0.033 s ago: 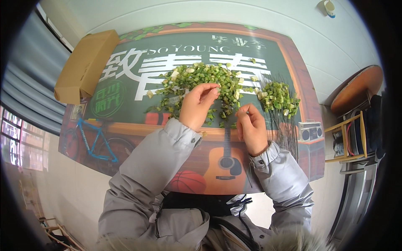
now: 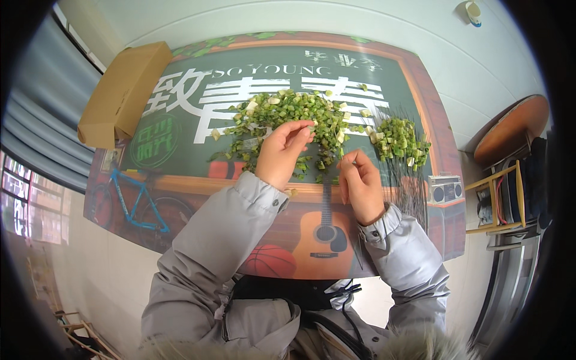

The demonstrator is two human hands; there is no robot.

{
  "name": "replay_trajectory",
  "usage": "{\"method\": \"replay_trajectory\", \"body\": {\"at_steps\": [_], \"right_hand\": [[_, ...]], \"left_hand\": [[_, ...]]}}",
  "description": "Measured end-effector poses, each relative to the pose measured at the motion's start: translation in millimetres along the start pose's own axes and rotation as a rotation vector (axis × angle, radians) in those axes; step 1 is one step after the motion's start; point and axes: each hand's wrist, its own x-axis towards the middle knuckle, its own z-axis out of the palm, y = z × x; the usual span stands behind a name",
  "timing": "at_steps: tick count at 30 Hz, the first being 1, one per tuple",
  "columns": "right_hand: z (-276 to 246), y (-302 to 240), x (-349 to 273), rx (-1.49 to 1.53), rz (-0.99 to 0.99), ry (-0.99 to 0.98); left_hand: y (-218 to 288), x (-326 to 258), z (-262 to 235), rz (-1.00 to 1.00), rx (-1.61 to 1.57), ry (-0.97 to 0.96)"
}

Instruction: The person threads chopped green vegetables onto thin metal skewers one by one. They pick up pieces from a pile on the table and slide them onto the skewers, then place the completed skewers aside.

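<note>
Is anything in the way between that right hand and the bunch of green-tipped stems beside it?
Nothing visible stands in the way: the right hand is just left of the bunch of green-tipped stems, with no other object showing between them.

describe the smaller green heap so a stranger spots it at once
Find the table, then its right part, just past the right hand. The smaller heap lies there. Unlike the larger heap to its left, it has many thin dark stems trailing toward the near edge.
</note>
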Motion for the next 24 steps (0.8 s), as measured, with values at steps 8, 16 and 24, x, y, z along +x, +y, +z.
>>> {"method": "replay_trajectory", "body": {"at_steps": [8, 16, 24], "right_hand": [[10.0, 4.8, -7.6, -0.111, 0.066, -0.210], [10.7, 7.7, -10.1, -0.210, 0.077, -0.261], [8.6, 9.1, -9.7, -0.248, 0.071, -0.250]], "left_hand": [[-4.5, 6.1, -25.9, -0.244, -0.677, 0.061], [-5.3, 9.0, -34.0, -0.327, -0.902, 0.099], [-3.2, 8.1, -34.3, -0.287, -0.966, 0.088]]}}
